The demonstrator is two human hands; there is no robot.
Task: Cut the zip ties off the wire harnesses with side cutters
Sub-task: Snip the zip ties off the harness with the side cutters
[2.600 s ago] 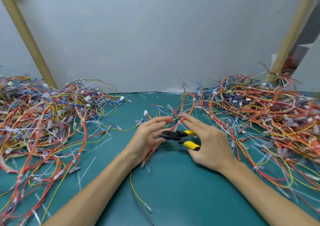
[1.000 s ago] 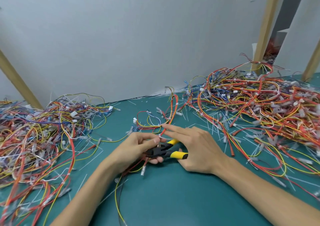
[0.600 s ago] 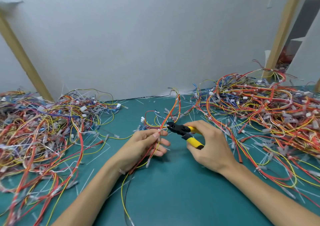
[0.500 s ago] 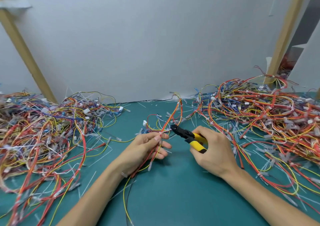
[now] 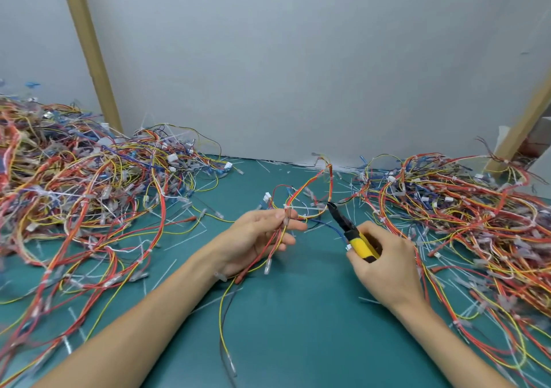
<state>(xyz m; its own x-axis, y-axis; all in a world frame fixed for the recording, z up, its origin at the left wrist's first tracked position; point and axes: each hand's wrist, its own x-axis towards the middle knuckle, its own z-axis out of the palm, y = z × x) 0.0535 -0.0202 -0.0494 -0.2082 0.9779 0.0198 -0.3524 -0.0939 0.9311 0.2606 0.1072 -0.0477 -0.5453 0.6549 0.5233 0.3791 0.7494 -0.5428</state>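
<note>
1. We start with the side cutters. They lie on a diagonal above the middle of the green mat, with the yellow handles nearer us and the black nose aimed up and left, its tip just beside the harness loop.
2. Our right hand curls round the handles. We cannot tell whether the blades are parted.
3. Our left hand pinches the wire harness between thumb and fingers. A white zip tie sits at that pinch, its tail running right toward the cutter tip.
4. Red and yellow wires loop off toward the grey wall and trail back past our left wrist.
5. Tangled piles flank us — one left, one right crowding the right hand.
6. White offcuts litter the mat.
</note>
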